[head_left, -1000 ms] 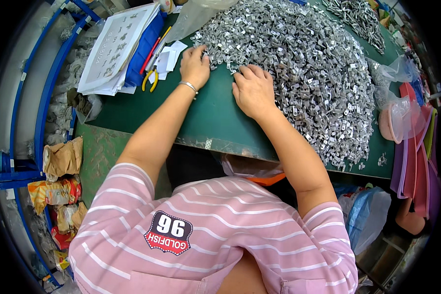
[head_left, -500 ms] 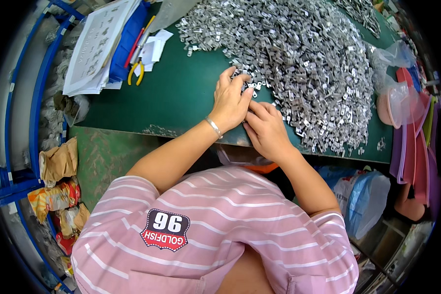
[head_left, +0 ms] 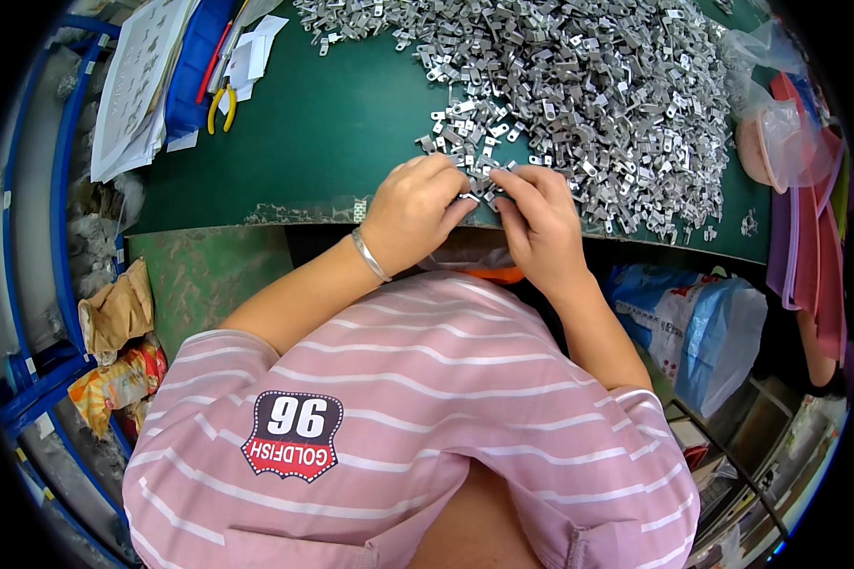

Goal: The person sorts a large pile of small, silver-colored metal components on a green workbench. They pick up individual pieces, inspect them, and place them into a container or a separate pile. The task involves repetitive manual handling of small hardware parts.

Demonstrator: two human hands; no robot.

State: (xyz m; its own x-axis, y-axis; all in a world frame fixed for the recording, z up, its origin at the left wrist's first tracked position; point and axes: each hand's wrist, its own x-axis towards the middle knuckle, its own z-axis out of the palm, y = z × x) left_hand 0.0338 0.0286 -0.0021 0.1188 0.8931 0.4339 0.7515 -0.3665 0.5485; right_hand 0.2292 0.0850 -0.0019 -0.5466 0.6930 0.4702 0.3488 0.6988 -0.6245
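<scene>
A large heap of small silver metal brackets [head_left: 626,114], each a bent tab with a hole, covers the right part of the green table [head_left: 304,123]. A looser cluster of brackets [head_left: 474,123] spreads from it toward the front edge. My left hand [head_left: 416,211], with a silver bangle at its wrist, has its fingers curled and its thumb and forefinger closed at a small bracket by the edge. Facing it, my right hand [head_left: 546,223] reaches in with thumb and forefinger apart, their tips beside the loose brackets.
Far left are paper sheets [head_left: 138,85], a blue bin [head_left: 194,71] and yellow-handled pliers [head_left: 222,109]. A small metallic bit [head_left: 360,210] lies on the front edge near my left wrist. A pink container [head_left: 761,152] stands at right; a blue-white sack [head_left: 678,318] sits below the table.
My hands, close together before, have drawn apart and nearer the table's front edge. More loose brackets now lie in front of and between them. The whole view has shifted.
</scene>
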